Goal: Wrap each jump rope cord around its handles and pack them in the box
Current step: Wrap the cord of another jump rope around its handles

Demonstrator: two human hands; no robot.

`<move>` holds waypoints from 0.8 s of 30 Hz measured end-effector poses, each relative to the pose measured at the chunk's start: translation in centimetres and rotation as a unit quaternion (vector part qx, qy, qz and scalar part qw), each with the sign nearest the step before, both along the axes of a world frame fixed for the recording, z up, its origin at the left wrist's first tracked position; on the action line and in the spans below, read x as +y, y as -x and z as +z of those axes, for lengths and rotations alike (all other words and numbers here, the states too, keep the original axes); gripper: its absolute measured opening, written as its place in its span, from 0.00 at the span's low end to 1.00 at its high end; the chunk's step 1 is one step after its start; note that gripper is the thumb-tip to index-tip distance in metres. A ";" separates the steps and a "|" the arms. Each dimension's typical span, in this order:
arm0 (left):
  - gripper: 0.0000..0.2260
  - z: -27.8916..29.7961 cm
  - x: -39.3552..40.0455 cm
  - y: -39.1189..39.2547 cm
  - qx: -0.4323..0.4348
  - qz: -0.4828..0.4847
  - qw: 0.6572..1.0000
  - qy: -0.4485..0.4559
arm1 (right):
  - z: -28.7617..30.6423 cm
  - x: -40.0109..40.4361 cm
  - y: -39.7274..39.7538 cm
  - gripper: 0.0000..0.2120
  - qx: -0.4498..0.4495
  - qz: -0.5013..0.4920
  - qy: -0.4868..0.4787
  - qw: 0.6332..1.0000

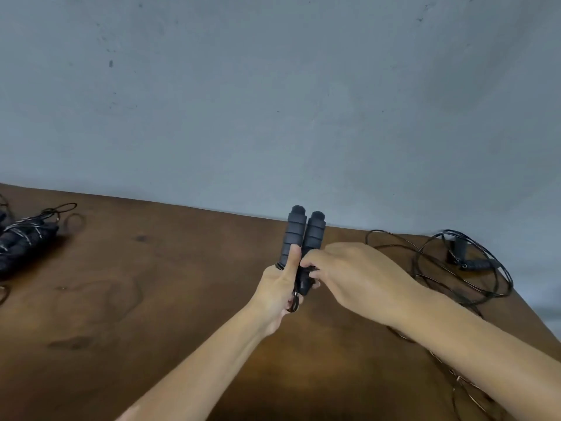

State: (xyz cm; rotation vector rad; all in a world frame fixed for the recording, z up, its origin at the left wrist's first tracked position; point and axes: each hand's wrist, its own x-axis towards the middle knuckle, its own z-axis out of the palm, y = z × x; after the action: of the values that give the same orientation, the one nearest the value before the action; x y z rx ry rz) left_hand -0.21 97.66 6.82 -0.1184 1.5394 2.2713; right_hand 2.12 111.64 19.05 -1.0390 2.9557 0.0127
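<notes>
Head view. Wrapped jump ropes: table's left edge, done. Handle pair: upright, left hand curled round it, thumb pressing; right hand pinching cord at base. Loose rope: far right, unwrapped. Box: unseen.

Left hand gripped upright, thumb extended; right hand reached across, fingers curled, both forearms outstretched.

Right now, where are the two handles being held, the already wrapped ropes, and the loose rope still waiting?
held handles (299,235), head view, on the ribbed foam grip.
wrapped ropes (22,243), head view, on the cord-wound bundle at the table's left.
loose rope (473,264), head view, on its handle at the table's right.
</notes>
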 end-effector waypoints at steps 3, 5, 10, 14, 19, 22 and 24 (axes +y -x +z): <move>0.39 0.1 -1.2 -0.3 0.025 -0.039 0.998 0.052 | 1.5 -1.8 0.7 0.07 0.023 -0.002 -0.039 0.999; 0.42 -0.1 -2.1 -0.7 0.029 -0.063 0.996 0.063 | 2.6 -2.9 1.4 0.09 0.036 -0.004 -0.077 0.996; 0.48 -0.1 -4.3 -1.2 0.052 -0.115 0.991 0.051 | 3.8 -4.8 2.8 0.05 -0.001 -0.021 -0.055 0.998; 0.46 0.4 -6.0 -1.9 0.075 -0.162 0.982 0.054 | 4.0 -6.9 3.1 0.05 -0.065 -0.029 -0.037 0.997; 0.41 1.3 -7.3 -2.6 0.119 -0.208 0.968 0.070 | 4.2 -9.0 3.8 0.03 -0.086 -0.032 -0.034 0.995; 0.23 2.0 -7.8 -2.6 0.139 -0.228 0.957 0.115 | 4.5 -9.3 4.1 0.06 -0.102 -0.050 -0.039 0.993; 0.13 2.3 -8.2 -2.3 0.152 -0.243 0.948 0.138 | 4.4 -9.2 4.3 0.06 -0.120 -0.060 -0.028 0.991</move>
State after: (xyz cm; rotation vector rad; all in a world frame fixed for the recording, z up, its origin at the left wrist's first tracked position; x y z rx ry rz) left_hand 2.11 89.43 9.08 0.5056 1.7928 1.7363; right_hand -2.18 102.45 23.48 -0.7922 2.7768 -0.0274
